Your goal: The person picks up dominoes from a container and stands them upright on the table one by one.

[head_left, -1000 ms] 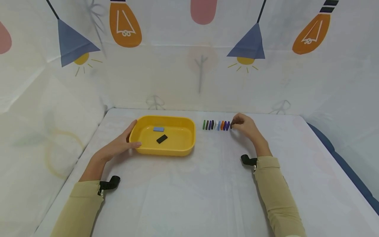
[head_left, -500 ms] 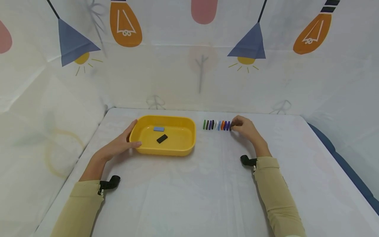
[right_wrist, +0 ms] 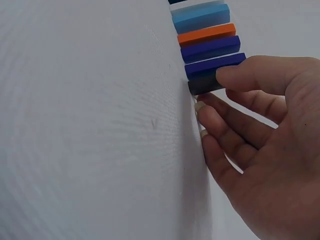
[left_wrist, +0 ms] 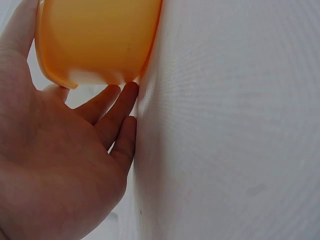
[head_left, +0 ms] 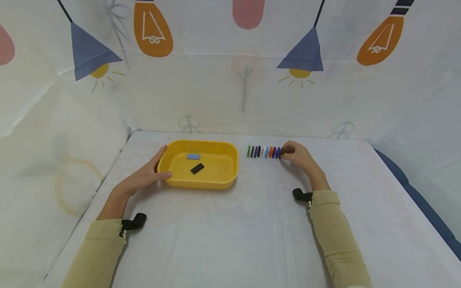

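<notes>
A shallow yellow tray stands on the left part of the table, and my left hand holds its left end. In the left wrist view my fingers touch the tray wall. Inside the tray lie a light blue domino and a black domino. Right of the tray, several coloured dominoes stand upright in a line. At its right end my right hand pinches a black domino between thumb and fingers, close beside a purple domino.
A white cloth covers the table. Behind it hangs a white curtain printed with lamps and bulbs. Black wrist cameras sit on both sleeves. Something dark blue shows past the right table edge.
My right hand has lowered slightly with the dark domino, bringing it beside the last purple one; over the last half second it stays there. My left hand and the tray have not moved.
</notes>
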`<state>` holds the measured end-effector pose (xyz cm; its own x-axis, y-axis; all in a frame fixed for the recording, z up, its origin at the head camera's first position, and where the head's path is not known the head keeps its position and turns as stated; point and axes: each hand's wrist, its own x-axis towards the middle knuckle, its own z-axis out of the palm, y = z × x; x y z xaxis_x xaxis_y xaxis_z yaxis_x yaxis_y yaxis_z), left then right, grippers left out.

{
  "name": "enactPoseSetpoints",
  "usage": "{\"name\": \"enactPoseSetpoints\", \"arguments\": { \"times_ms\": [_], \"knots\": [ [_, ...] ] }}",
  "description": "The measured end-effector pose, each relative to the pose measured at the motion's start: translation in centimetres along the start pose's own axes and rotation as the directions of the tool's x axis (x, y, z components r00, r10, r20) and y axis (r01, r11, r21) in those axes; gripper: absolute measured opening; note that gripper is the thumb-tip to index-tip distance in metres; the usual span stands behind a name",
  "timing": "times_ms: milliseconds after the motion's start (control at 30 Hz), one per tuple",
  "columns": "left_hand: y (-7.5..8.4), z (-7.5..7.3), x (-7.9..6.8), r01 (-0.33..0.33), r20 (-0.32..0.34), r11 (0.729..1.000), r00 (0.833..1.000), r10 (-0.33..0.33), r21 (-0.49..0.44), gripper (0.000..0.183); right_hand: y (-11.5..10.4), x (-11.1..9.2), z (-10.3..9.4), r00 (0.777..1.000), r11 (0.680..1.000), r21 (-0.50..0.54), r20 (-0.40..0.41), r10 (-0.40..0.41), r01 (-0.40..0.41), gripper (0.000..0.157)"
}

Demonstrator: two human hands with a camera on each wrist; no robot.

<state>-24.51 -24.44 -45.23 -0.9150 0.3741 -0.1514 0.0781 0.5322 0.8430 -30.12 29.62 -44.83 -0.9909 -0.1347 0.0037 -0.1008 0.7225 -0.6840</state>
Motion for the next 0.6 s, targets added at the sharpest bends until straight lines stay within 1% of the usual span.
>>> {"name": "enactPoseSetpoints", "arguments": {
  "times_ms": [167,300,467,600],
  "knots": [
    [-0.04,-0.02,0.01,0.003,0.001,1.000,1.000,-0.003,-0.002,0.101,-0.27,-0.12,-0.02,1.000,1.000,-0.006,0.002,-0.007,0.007,0.034],
    [0.00,-0.04,0.02,0.005,-0.002,1.000,1.000,-0.005,-0.009,0.101,-0.32,-0.14,0.00,1.000,1.000,0.008,0.000,-0.018,0.018,0.036],
    [0.08,0.04,0.04,0.011,-0.002,1.000,1.000,-0.011,-0.006,0.101,-0.26,-0.12,-0.09,1.000,1.000,0.010,-0.001,-0.002,0.002,0.039],
    [0.10,0.06,0.01,0.015,0.001,1.000,1.000,-0.015,-0.001,0.102,-0.38,-0.22,-0.26,1.000,1.000,0.003,-0.023,-0.008,0.009,0.040]
  ]
}}
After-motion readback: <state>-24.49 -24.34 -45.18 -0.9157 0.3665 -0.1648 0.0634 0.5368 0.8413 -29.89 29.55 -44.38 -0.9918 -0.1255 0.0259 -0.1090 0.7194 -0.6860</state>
